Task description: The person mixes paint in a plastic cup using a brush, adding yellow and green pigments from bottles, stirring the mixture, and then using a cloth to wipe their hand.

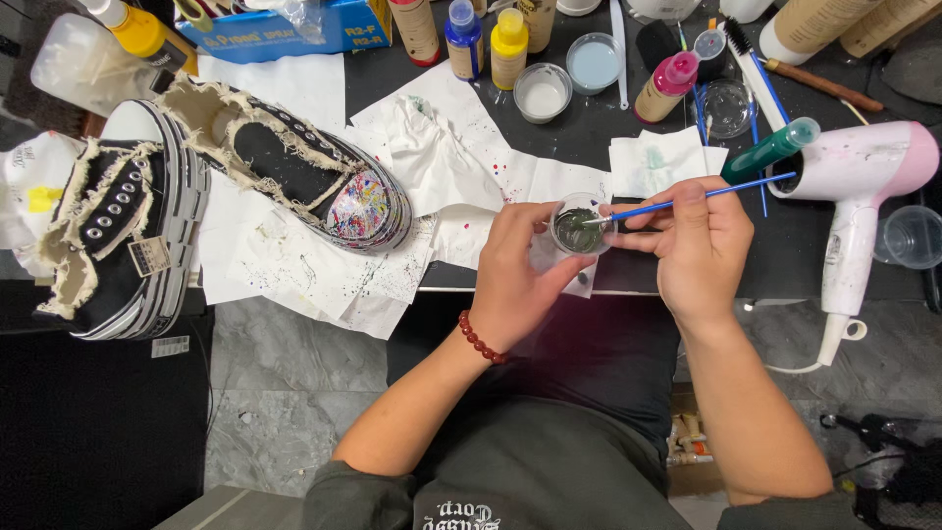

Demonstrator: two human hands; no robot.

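1. This is a craft workshop for hand-painting shoes.
2. Beyond the hands, the black worktable (pixel 589 128) carries squeeze paint bottles (pixel 508 47), small mixing cups (pixel 543 93) and paint-spattered paper sheets (pixel 334 265).
3. Left of the hands lie two frayed black canvas shoes (pixel 294 172), one toe cap speckled with colours.
4. To their right rests a paint-flecked pink hair dryer (pixel 863 186).

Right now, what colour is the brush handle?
Blue. The brush, held in the right hand, shows best in the head view.
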